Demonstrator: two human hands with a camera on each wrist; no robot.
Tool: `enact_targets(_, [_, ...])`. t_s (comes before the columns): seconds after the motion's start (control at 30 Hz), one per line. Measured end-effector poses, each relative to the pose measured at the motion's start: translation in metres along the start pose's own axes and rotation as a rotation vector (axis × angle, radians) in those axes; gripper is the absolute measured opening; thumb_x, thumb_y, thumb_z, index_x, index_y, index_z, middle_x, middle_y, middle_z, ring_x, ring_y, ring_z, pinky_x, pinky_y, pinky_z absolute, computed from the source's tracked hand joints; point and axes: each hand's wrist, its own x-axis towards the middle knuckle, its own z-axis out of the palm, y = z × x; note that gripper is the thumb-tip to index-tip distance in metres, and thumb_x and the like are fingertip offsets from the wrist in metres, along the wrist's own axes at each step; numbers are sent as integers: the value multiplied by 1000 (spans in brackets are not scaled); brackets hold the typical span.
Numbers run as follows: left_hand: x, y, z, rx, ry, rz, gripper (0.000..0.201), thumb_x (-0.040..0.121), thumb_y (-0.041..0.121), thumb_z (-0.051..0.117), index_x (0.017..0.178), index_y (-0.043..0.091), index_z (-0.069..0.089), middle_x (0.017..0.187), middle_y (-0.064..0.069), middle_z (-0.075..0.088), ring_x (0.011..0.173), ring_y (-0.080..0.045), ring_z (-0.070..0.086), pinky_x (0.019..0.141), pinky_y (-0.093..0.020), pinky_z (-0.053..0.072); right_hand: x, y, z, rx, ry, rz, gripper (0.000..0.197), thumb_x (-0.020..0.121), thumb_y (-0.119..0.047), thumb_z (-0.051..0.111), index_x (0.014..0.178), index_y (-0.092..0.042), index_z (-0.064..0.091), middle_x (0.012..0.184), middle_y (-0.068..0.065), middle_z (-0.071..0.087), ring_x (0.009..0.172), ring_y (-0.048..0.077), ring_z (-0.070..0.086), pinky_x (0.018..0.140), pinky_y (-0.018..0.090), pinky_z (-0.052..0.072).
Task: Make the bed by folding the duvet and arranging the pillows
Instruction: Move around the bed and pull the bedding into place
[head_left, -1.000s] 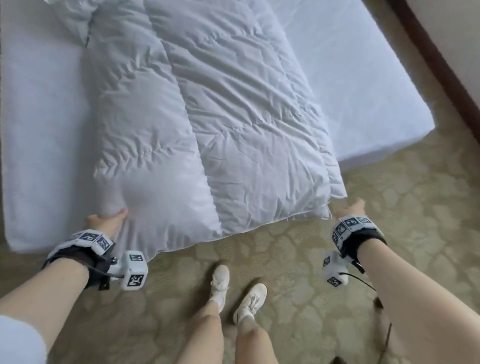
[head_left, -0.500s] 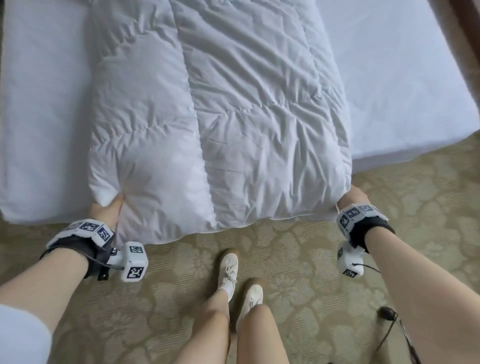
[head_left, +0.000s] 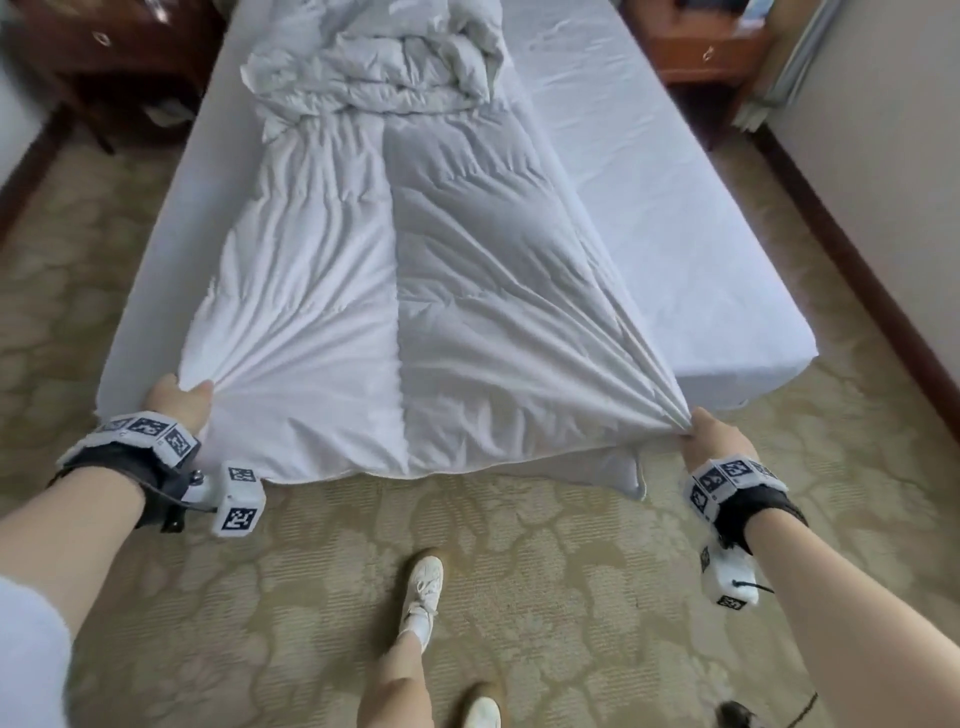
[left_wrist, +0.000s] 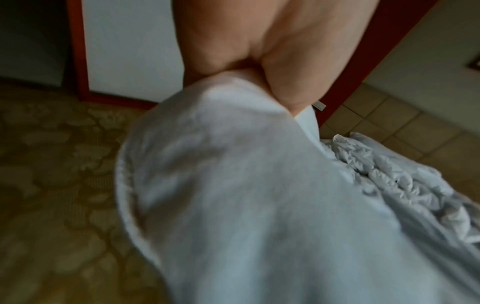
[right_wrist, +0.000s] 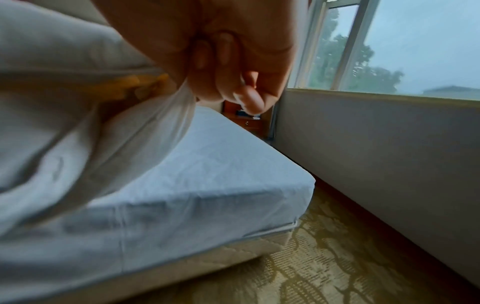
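Head view: both hands, left hand (head_left: 179, 402) and right hand (head_left: 714, 439), clench the near corners of the white quilted duvet (head_left: 415, 291), stretched along the white-sheeted bed (head_left: 675, 234). Wrist views confirm cloth bunched in each fist. Judging by this, folding is under way; next, carry these corners toward the crumpled far end.

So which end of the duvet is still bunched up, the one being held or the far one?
The far end, crumpled in a heap. The near end is stretched between the left hand and right hand.

I see soft, dim daylight from the window (right_wrist: 405, 47) beyond my right-hand grip; both wrist views smear with blur, edges bowed.
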Motion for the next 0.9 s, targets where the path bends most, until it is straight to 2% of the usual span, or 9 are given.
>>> enact_targets(0.1, [-10, -36, -22, 50, 29, -21, 50, 90, 19, 56, 132, -4, 44, 133, -26, 50, 119, -43, 50, 101, -44, 39, -27, 14, 23, -52, -74, 5, 12, 88, -7, 42, 100, -10, 45, 98, 18, 65, 89, 31, 64, 80, 38, 53])
enact_targets(0.23, [-18, -60, -39, 10, -32, -44, 55, 82, 18, 68, 128, -6, 50, 132, -25, 53, 120, -39, 51, 104, -43, 40, -36, 4, 22, -44, -235, 93, 22, 87, -16, 52, 106, -7, 59, 118, 17, 61, 110, 32, 58, 94, 33, 43])
enact_targets(0.3, [-22, -62, -50, -13, -49, -45, 41, 88, 13, 62, 121, -10, 54, 125, -27, 56, 120, -39, 51, 93, -36, 39, -35, -22, 12, -27, -250, 72, 27, 89, -13, 53, 115, -6, 60, 129, 16, 56, 120, 31, 53, 103, 34, 40])
enact_targets(0.37, [-23, -55, -58, -33, -75, -19, 26, 89, 12, 59, 108, -7, 60, 113, -25, 59, 117, -40, 53, 85, -33, 38, -35, -59, -1, 50, -190, 68, 29, 91, -13, 51, 116, -4, 60, 127, 17, 58, 117, 31, 55, 102, 37, 41])
enact_targets(0.47, [4, -62, -96, -65, -87, 30, 30, 89, 19, 58, 108, -4, 62, 109, -25, 62, 111, -39, 58, 90, -34, 44, -55, -156, -22, 176, -110, -49, 23, 94, -20, 48, 107, -4, 59, 112, 19, 65, 100, 30, 61, 87, 33, 46])
enact_targets(0.53, [38, -77, -121, -161, -96, 45, 38, 88, 23, 59, 118, 0, 59, 115, -21, 64, 109, -37, 60, 99, -40, 46, -73, -229, -32, 282, -75, -125, 27, 93, -21, 50, 111, -4, 60, 112, 20, 66, 101, 31, 61, 88, 34, 47])
enact_targets(0.63, [106, -114, -171, -292, -78, 77, 43, 85, 27, 63, 119, 1, 58, 112, -23, 66, 105, -37, 63, 98, -47, 48, -100, -342, -36, 406, -39, -250, 29, 92, -20, 51, 115, -5, 60, 108, 19, 67, 98, 29, 61, 84, 30, 46])
enact_targets(0.8, [168, -155, -283, -408, 9, 66, 20, 90, 24, 58, 87, 5, 62, 97, -21, 69, 99, -35, 64, 97, -45, 49, -142, -524, -26, 552, -66, -358, 21, 92, -21, 51, 106, -8, 59, 41, -5, 58, 51, 13, 57, 60, 27, 43])
enact_targets(0.9, [207, -171, -340, -470, 61, 81, 29, 93, 14, 53, 65, 9, 51, 66, -9, 57, 82, -26, 57, 89, -38, 47, -170, -625, -14, 613, -116, -430, 20, 93, -22, 49, 105, -10, 60, 54, 1, 59, 51, 17, 54, 61, 31, 46])
